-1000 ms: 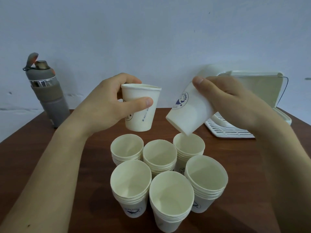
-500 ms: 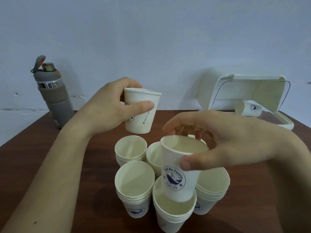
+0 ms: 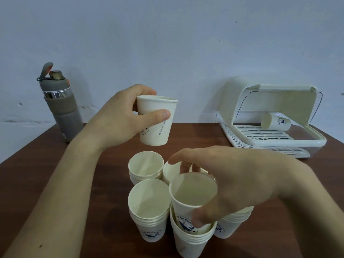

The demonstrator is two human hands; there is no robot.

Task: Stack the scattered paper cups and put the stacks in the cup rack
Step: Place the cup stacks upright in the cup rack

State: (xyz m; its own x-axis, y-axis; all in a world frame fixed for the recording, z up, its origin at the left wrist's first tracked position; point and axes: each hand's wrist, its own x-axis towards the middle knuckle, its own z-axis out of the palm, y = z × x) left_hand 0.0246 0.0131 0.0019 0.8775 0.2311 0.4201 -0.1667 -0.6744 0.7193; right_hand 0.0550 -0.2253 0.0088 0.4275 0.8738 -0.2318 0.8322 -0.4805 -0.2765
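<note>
My left hand [image 3: 119,120] grips a single white paper cup [image 3: 155,125] upright in the air above the cluster of cups. My right hand [image 3: 234,185] holds another paper cup [image 3: 191,196] by its rim, its base partly sunk into the front stack [image 3: 189,243]. Several short stacks of white cups with blue logos stand close together on the brown table: a front-left stack [image 3: 149,211], a back-left stack [image 3: 146,166] and a right stack [image 3: 229,224] partly hidden under my right hand. The white cup rack [image 3: 279,138] sits at the back right, lid raised.
One cup [image 3: 276,122] lies on its side inside the rack on the slatted tray. A grey water bottle [image 3: 59,103] stands at the back left near the table's edge. A pale wall runs behind the table [image 3: 55,164].
My right hand has lowered its cup into the front stack. The left hand and its cup have hardly moved. One second ago the right hand held the cup tilted, up high.
</note>
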